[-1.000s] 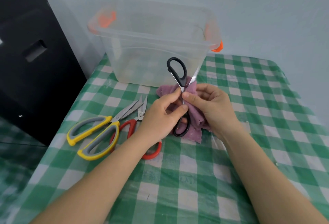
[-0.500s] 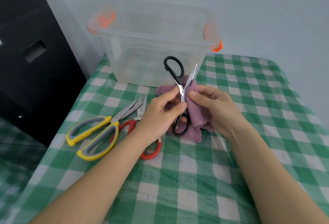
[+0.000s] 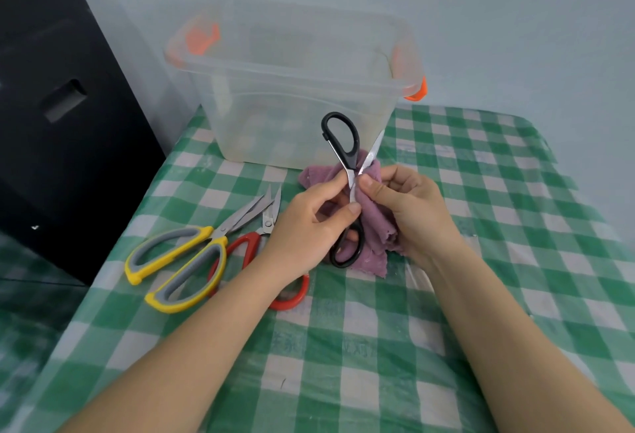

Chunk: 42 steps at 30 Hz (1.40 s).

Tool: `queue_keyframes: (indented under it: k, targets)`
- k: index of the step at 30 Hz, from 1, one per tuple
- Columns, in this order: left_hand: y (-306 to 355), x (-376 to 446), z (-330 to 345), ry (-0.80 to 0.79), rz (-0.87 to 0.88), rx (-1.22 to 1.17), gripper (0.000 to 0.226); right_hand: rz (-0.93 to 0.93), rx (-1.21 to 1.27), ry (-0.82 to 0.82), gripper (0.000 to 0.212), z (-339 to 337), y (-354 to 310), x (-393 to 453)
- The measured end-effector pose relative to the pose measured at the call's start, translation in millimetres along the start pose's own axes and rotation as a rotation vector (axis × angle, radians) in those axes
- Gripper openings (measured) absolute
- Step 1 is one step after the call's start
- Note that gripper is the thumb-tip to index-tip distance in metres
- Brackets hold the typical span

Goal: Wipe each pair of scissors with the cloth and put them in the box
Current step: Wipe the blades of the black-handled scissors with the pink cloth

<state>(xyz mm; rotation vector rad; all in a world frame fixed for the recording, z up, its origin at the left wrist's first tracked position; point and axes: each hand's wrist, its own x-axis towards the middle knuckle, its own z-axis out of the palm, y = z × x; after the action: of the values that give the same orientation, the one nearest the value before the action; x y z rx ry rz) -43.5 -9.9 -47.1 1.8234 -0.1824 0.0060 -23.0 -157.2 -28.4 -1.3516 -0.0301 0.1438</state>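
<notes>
I observed the black-handled steel scissors point(image 3: 347, 171) held open between the two hands, above the table. One black finger loop stood up beyond the fingertips, in front of the box wall; the other loop hung below the left thumb, against the cloth. One bare blade pointed up and to the right, past the right fingertips.

The left hand point(image 3: 309, 223) gripped the scissors near the pivot, thumb and forefinger pinching the metal. The right hand point(image 3: 409, 205) held the crumpled purple cloth point(image 3: 374, 216), its thumb pressing a fold of it against the blade just beside the left thumb. The cloth bunched under and between both hands, with a ragged edge trailing onto the table below the right palm.

Directly beyond both hands stood the translucent plastic storage box with orange handle clips point(image 3: 295, 95), lid off and upright. I could not tell what it contained.

To the left of the left hand lay the yellow-and-grey-handled scissors point(image 3: 178, 260), flat on the table, blades pointing toward the box. Just beside them, partly under the left wrist, lay the red-handled scissors point(image 3: 271, 247), blades running alongside the first pair.

All items rested on the green-and-white checked plastic tablecloth point(image 3: 343, 364). Farther left of the table stood a black cabinet point(image 3: 58, 123).
</notes>
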Motion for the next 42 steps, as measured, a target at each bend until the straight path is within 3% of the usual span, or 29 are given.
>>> queue_keyframes:
  k: [5,13,22,28,31,38,42]
  targets:
    - [4,-1,-3,-0.005,-0.001,-0.075,0.032,0.043,0.115,-0.078,0.007,-1,-1,0]
    - [2,-4,1,0.035,0.083,0.168,0.048,-0.024,-0.015,0.033,0.046,7,3,-2]
    - [1,0,-2,-0.005,0.017,-0.016,0.042,0.030,0.108,-0.064,0.012,-1,2,0]
    - [4,2,-5,0.028,-0.001,-0.126,0.036,0.074,0.135,-0.138,0.021,-2,-5,-4]
    - [6,0,-4,0.022,-0.004,-0.109,0.039,0.027,0.088,-0.061,0.017,1,-3,-5]
    - [5,-3,-1,0.010,0.042,0.086,0.048,-0.057,-0.025,0.092,0.043,7,5,-2]
    - [6,-3,-1,0.015,0.045,0.104,0.054,-0.036,-0.033,0.074,0.026,7,4,-4]
